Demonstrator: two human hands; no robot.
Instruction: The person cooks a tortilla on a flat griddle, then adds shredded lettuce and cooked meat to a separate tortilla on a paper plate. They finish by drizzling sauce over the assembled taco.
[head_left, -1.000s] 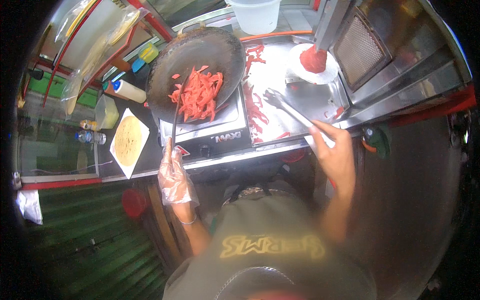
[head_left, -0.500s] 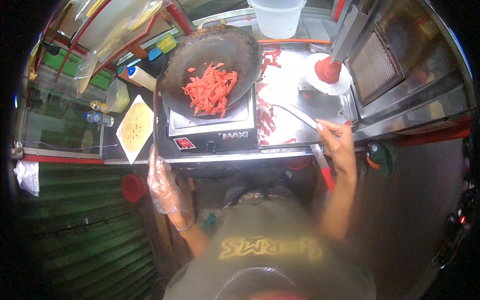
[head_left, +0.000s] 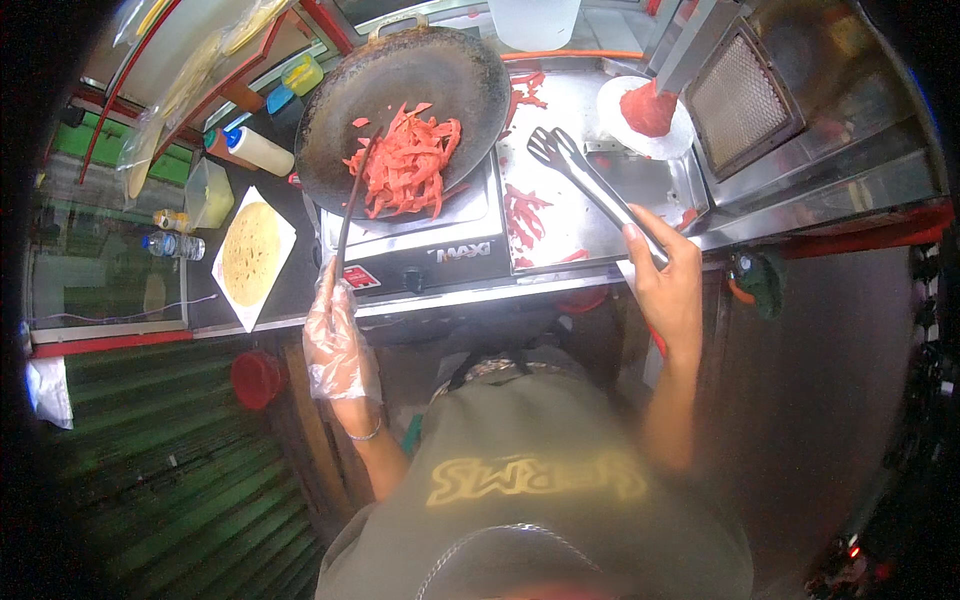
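My left hand (head_left: 338,350), in a clear plastic glove, is closed round a long thin dark utensil (head_left: 352,210). Its far end reaches into the reddish meat strips (head_left: 415,165) heaped in the wok (head_left: 320,150); the tip is hidden there. My bare right hand (head_left: 668,285) grips metal tongs (head_left: 598,185) held over the steel tray (head_left: 580,245), their slotted end pointing to the far left. Below that hand, part of a knife-like tool with a red handle (head_left: 656,342) shows; whether the hand holds it too, I cannot make out.
The wok sits on a gas stove (head_left: 450,262). To its left, a flatbread (head_left: 252,250) lies on white paper, near a squeeze bottle (head_left: 262,154) and a plastic tub (head_left: 208,195). A meat cone (head_left: 648,108) on a spit stands at the right, beside a grill burner (head_left: 745,95).
The dark utensil has swung from the wok's left side into the meat strips. In my right hand the tongs have turned, showing their slotted end, and lifted off the tray.
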